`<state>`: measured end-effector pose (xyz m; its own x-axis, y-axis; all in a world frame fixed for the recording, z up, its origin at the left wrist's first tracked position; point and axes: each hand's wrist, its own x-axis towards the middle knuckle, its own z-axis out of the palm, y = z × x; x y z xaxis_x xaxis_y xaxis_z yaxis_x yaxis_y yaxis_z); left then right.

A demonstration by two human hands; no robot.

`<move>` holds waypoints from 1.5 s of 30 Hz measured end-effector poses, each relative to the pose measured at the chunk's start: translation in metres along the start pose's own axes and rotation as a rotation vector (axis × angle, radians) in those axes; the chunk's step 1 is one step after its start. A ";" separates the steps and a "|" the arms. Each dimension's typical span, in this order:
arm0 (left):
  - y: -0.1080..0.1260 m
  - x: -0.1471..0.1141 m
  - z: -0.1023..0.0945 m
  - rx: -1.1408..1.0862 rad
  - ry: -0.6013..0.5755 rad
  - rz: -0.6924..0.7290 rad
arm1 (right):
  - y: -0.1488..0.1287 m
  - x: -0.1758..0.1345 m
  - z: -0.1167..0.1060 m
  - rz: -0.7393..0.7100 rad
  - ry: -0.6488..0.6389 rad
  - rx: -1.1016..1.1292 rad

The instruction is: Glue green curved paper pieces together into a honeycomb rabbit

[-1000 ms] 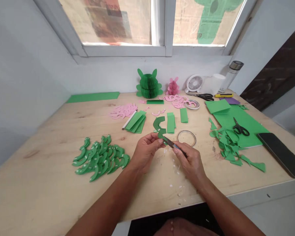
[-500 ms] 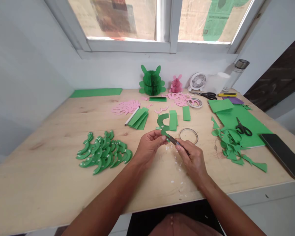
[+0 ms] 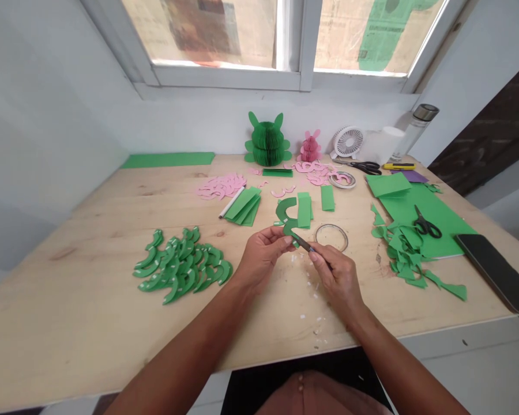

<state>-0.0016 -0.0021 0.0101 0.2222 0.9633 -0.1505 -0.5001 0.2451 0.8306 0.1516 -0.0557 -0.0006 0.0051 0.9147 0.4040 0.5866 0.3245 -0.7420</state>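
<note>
Left fingers (image 3: 282, 246) pinch a green cutout (image 3: 281, 212), right fingers (image 3: 317, 260) a dark tool (image 3: 303, 242), well inside the table edge (image 3: 285, 357).

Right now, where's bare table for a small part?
Bare wood left of the green curved-piece pile, and between that pile and the long green strip. Crowded: right side, with green scraps, scissors and phone; back middle, with pink cutouts.

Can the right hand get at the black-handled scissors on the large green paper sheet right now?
Probably yes, once it's freed: the right hand holds a slim dark tool. Only low, loose green paper scraps lie between it and the black-handled scissors, which look uncovered.
</note>
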 end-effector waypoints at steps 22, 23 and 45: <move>-0.003 0.001 0.000 0.004 0.005 -0.011 | -0.001 -0.001 -0.001 0.005 0.010 -0.015; -0.003 0.001 0.000 0.003 0.007 -0.011 | -0.002 -0.001 -0.001 0.006 0.011 -0.016; 0.001 0.000 0.000 0.028 0.032 -0.032 | -0.001 -0.004 0.001 0.029 0.027 -0.027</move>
<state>-0.0022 -0.0018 0.0113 0.2105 0.9581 -0.1942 -0.4697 0.2734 0.8394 0.1504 -0.0598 -0.0016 0.0439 0.9166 0.3975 0.6079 0.2912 -0.7387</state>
